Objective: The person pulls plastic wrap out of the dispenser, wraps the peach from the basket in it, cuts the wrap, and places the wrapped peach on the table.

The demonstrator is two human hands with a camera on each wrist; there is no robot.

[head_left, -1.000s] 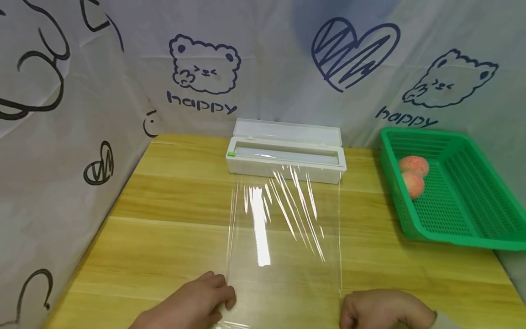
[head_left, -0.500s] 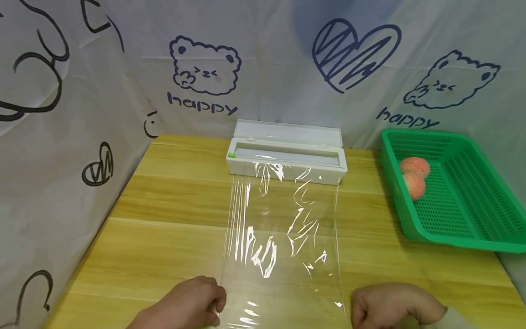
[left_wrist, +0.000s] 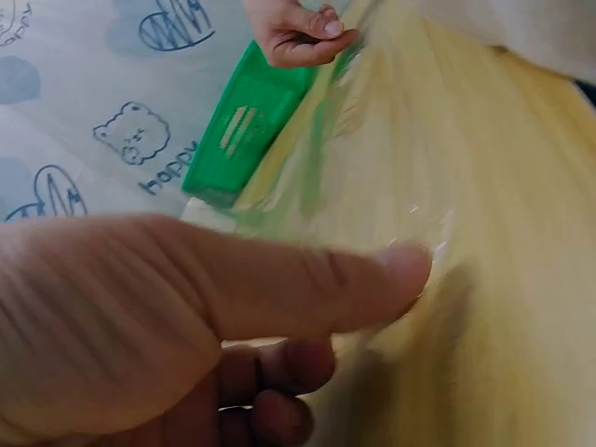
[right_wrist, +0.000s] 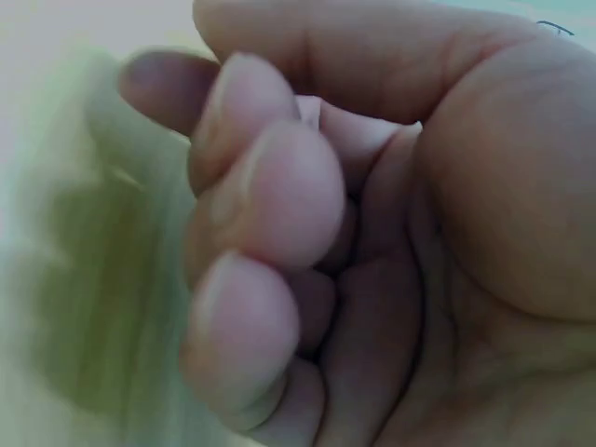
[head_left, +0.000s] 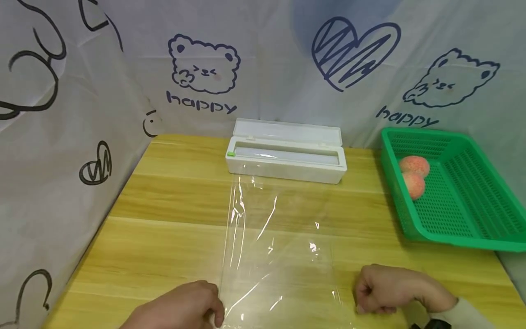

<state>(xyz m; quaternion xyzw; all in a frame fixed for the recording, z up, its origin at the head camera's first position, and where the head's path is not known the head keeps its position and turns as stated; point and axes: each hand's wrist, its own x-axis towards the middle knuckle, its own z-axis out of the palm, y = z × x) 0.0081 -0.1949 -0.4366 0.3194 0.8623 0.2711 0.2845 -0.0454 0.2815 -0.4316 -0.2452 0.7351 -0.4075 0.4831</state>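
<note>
A clear sheet of cling film (head_left: pixel 283 256) runs from a white cling film dispenser (head_left: pixel 287 169), lid up and roll inside, toward the near edge. My left hand (head_left: pixel 181 306) pinches its near left corner; in the left wrist view the thumb presses down with a glint of film at its tip. My right hand (head_left: pixel 386 290) stands by the near right corner, thumb laid on the index finger and the other fingers curled. Film stretches toward that hand in the left wrist view; its edge at the fingertips is too faint to make out.
A green plastic basket (head_left: pixel 419 228) at the right holds two pink peaches (head_left: pixel 412 185). The wooden table (head_left: pixel 164 242) backs onto a white cloth (head_left: pixel 279 68) with drawn bears and hearts. Another side of cloth closes off the left.
The film has gone from taut to slack, its long creases breaking into scattered glints. My right hand has shifted right and away from me; my left hand has drawn slightly left and nearer.
</note>
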